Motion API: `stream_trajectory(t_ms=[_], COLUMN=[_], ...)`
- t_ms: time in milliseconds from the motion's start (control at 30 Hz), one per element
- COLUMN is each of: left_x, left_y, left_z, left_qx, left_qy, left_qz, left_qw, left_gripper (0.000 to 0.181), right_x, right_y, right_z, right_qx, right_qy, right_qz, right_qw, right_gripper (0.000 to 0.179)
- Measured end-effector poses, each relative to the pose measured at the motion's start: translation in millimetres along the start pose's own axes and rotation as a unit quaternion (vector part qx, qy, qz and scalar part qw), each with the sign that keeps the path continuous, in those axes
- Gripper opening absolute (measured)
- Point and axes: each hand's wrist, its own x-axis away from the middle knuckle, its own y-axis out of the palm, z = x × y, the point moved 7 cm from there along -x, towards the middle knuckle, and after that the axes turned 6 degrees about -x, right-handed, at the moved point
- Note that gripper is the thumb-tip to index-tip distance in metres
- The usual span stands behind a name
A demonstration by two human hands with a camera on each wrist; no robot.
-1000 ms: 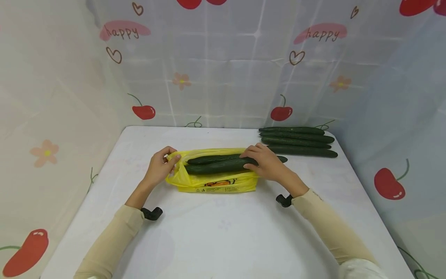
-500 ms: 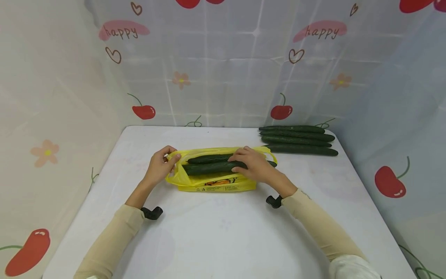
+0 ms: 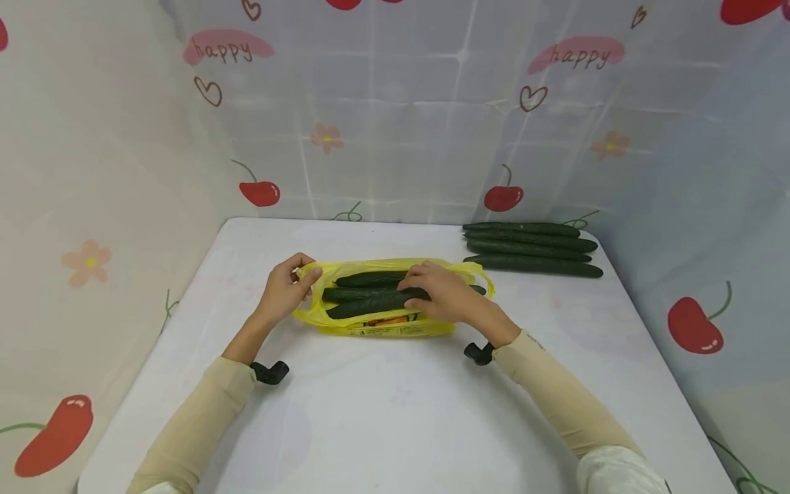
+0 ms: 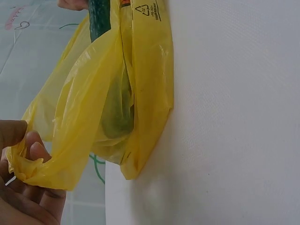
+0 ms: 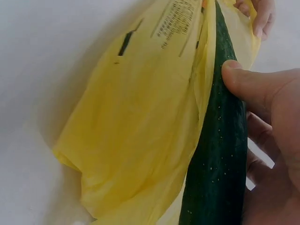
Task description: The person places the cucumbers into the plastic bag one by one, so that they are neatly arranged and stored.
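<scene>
Placement of a long, dark green cucumber [image 3: 370, 305] into the thin yellow plastic bag [image 3: 401, 331] appears to be the step in hand. The bag lies lengthwise, left to right, on the white tabletop [image 3: 370, 412]. Your left hand [image 3: 286, 288] pinches the bag's left edge between thumb and fingers, holding it away from the contents. Your right hand [image 3: 441, 291] grips the cucumber toward its right part, thumb on the near side, fingers on the far side. The cucumber's left end lies within the bag; a right end shows past your hand, at the bag's right handle loop. Two more dark green cucumbers [image 3: 370, 279] lie inside, on the far side of the gripped one; your hand hides how far right they reach. Four further dark green cucumbers [image 3: 531, 252] lie grouped at the far right, outside the bag. In judgement, your next move calls for settling the gripped cucumber's right end inside the bag before you release it, left edge held up.
</scene>
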Motion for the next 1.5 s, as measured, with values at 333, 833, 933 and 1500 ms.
stream_trajectory(t_ms=[333,833,933,1500], left_x=[-1.7,4.5,7.4,-3.8], left_y=[0.5,-0.2,-4.8,-5.5], left_z=[8.0,37.9,49.8,12.3], left_qx=[0.017,0.032,0.035,0.073], left_qy=[0.013,0.015,0.02,0.011], left_qz=[0.003,0.0,-0.004,0.02], left_qw=[0.9998,0.9994,0.9992,0.9971], left_gripper=[0.024,0.02,0.021,0.031], right_x=[8.1,-23.5,-21.4,-2.4], right_y=[-12,6,8,27], right_z=[2,-1,3,5], right_qx=[0.005,-0.005,-0.001,-0.042], right_qy=[0.056,0.004,0.003,0.006], right_qz=[0.001,0.03,0.037,-0.005], right_qw=[0.9984,0.9995,0.9993,0.9991], right_gripper=[0.034,0.033,0.034,0.032])
